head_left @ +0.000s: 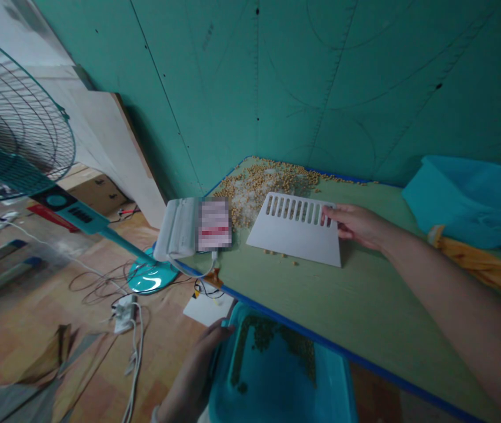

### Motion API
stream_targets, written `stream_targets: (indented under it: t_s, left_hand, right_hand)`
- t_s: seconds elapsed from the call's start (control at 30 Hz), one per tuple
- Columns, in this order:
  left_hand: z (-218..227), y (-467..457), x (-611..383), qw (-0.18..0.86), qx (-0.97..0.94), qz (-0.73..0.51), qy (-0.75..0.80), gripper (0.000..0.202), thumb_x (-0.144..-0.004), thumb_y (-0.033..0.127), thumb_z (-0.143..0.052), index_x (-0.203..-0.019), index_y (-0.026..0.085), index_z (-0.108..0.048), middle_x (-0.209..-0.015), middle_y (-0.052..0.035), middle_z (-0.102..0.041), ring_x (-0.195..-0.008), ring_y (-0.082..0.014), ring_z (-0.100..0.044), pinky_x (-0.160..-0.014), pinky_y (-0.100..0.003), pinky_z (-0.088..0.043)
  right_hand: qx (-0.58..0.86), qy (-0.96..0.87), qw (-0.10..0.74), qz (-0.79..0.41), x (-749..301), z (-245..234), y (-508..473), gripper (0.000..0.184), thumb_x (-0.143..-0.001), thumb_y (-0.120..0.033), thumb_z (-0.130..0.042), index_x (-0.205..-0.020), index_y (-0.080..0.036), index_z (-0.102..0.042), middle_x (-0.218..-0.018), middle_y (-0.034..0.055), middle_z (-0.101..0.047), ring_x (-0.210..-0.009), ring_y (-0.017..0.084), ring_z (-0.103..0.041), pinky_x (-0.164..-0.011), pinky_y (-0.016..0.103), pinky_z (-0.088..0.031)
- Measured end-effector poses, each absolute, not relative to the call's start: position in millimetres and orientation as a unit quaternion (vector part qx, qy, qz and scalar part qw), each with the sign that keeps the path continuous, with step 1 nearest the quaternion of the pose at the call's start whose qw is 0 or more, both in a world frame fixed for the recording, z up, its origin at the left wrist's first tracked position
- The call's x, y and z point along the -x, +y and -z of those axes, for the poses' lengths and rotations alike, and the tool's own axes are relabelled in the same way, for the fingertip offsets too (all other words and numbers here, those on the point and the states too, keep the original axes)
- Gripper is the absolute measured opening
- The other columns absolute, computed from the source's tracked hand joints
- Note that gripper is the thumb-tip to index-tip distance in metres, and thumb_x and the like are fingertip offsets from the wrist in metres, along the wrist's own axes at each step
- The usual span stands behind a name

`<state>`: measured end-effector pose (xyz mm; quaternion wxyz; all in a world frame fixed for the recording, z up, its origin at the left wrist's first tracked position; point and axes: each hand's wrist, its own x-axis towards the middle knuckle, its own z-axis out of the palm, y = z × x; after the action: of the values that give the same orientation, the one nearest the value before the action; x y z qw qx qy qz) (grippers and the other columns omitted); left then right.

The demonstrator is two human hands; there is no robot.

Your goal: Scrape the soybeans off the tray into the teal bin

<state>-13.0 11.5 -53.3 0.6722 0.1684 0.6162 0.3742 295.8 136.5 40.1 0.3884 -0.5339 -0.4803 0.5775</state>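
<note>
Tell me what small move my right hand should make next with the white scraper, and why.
Probably lift the scraper and set it down behind the beans at the far corner. Your right hand grips its slotted end, but it sits on the near side of the pile. Your left hand holds the tub below the table edge.

You are in a rough workshop or storeroom: teal board walls [321, 70] marked with pencil lines run across the top, a pedestal fan [12, 117] stands at the left, and a power strip [124, 308] and loose cables [100, 285] lie on the wooden floor [34, 305] at lower left
</note>
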Motion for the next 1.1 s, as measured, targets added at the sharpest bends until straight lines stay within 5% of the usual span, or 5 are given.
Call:
stream_targets:
  t_s: [0.33,0.63,1.1]
  left_hand:
    - [34.2,5.1,2.4,0.672,-0.191,-0.383,0.603,0.007,-0.058,0.025,-0.062,-0.061,0.019,-0.063,-0.076,-0.0034,-0.072,-0.104,-0.0280,-0.052,-0.087,-0.034,-0.041]
    - [38.5,14.8,5.7,0.662,-0.214,-0.365,0.618,0.004,-0.055,0.018,-0.060,-0.051,0.019,-0.061,-0.054,-0.0009,-0.068,-0.097,-0.0294,-0.055,-0.083,-0.031,-0.043]
    - [39.0,12.8,3.9,0.688,-0.195,-0.357,0.601,0.014,-0.056,0.023,-0.061,-0.069,0.018,-0.065,-0.061,-0.0019,-0.071,-0.088,-0.0288,-0.061,-0.078,-0.035,-0.046]
  right_hand:
    - [0.537,-0.495,0.373,-0.572,-294.5,-37.2,137.7,0.023,-0.069,-0.038,-0.058,-0.073,-0.015,-0.058,-0.062,-0.0003,-0.054,-0.040,0.003,-0.034,-0.029,0.016,-0.018]
    - [0.516,-0.501,0.349,-0.601,-295.1,-38.6,131.3,0.024,-0.070,-0.038,-0.057,-0.074,-0.015,-0.059,-0.064,-0.0005,-0.053,-0.041,0.003,-0.033,-0.030,0.015,-0.019]
    - [0.501,-0.494,0.366,-0.608,-294.3,-37.8,129.9,0.023,-0.071,-0.038,-0.056,-0.072,-0.015,-0.057,-0.062,-0.0014,-0.052,-0.041,0.002,-0.034,-0.030,0.014,-0.020]
